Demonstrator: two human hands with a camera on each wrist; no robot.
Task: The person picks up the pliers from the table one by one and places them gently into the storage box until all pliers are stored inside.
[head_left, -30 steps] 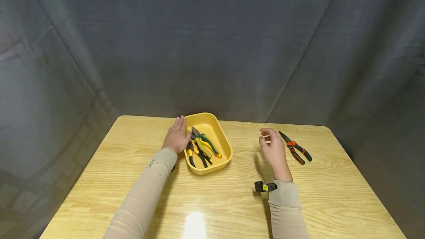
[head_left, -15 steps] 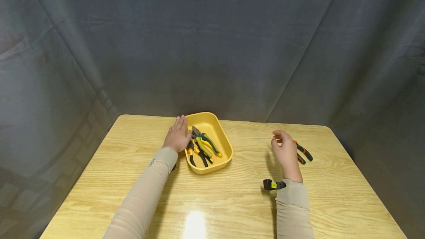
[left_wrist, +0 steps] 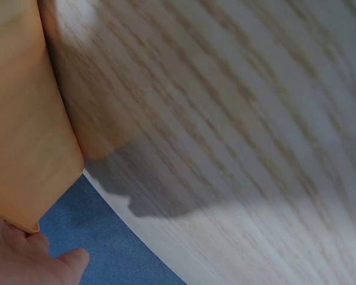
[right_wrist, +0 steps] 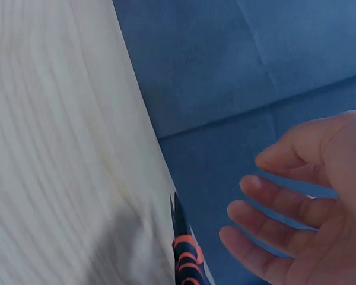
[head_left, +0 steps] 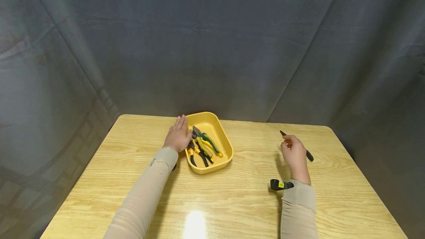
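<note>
Reaching farther out than a second ago, the right hand (head_left: 294, 153) now hovers with loosely curled, empty fingers over the orange-handled pliers (head_left: 308, 155) on the table (head_left: 245, 194), while the flat, relaxed left hand (head_left: 177, 138) rests against the yellow tray (head_left: 217, 165).

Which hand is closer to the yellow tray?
Left. The left hand rests against the tray at its left rim; the right hand is far off to its right, over the orange pliers.
</note>
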